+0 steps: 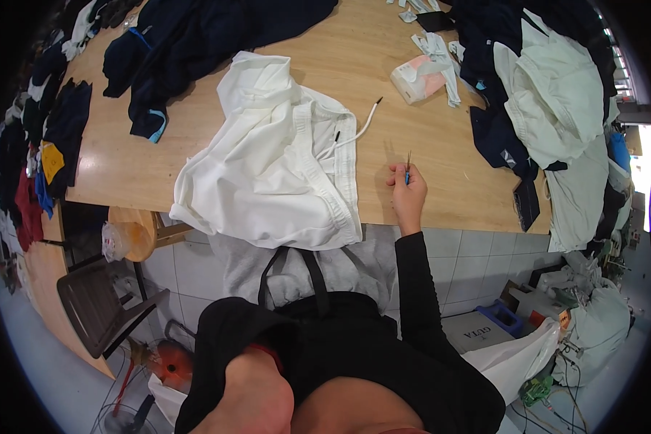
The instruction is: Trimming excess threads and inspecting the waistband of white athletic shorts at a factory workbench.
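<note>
My right hand (410, 194) rests at the table's near edge, fingers closed round a slim pointed tool with a blue handle (407, 178); its thin metal tip points away from me. To the left of it lie crumpled white pants (260, 159), their elastic waistband turned toward the right and the near part hanging over the edge. A white drawstring (369, 123) with a dark tip comes out of the waistband onto the wood. My left hand (259, 394) is raised close to the camera at the lower edge; its fingers are out of sight.
Dark navy garments (195, 43) lie across the far left of the wooden table (441, 188). At right are more navy clothes and pale garments (553, 101). A tissue pack (417, 78) sits near fabric scraps. Below stand a stool (141, 235), a chair (98, 304) and boxes (477, 329).
</note>
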Available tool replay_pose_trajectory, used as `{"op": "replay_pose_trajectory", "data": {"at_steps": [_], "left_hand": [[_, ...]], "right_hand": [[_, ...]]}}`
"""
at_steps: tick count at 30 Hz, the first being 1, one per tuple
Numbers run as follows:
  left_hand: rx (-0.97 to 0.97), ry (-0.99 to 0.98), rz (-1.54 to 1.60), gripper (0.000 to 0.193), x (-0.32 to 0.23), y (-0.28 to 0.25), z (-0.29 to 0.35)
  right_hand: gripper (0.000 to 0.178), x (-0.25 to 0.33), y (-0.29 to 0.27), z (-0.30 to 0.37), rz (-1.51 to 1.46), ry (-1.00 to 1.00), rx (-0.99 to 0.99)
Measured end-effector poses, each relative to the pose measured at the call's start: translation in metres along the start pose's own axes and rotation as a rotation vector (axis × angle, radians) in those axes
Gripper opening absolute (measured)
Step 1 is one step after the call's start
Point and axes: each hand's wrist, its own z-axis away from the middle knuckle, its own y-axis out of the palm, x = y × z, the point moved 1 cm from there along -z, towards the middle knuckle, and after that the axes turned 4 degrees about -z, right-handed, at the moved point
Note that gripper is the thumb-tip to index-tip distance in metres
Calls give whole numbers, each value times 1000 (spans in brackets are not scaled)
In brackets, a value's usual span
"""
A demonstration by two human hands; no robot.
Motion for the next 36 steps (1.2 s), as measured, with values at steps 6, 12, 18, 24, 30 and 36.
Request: {"op": "replay_pose_trajectory", "data": {"at_steps": [6, 12, 18, 24, 30, 36], "left_hand": [[-22, 43, -133, 26, 3, -2, -2], [-38, 68, -243, 25, -3, -9, -5], [-61, 96, -323, 24, -8, -17, -2], [-93, 120, -450, 24, -2, -17, -1], [-108, 149, -560, 24, -3, -16, 0], [-109, 184, -671, 25, 4, -19, -4]], "right_hand": [[26, -1, 1, -1, 12, -25, -14], [24, 2, 4, -1, 1, -9, -6], [23, -3, 0, -3, 29, -29, -18], [25, -2, 1, -2, 20, -21, -7], [27, -3, 2, -3, 7, -31, -9], [26, -3, 0, -2, -10, -4, 2]]}}
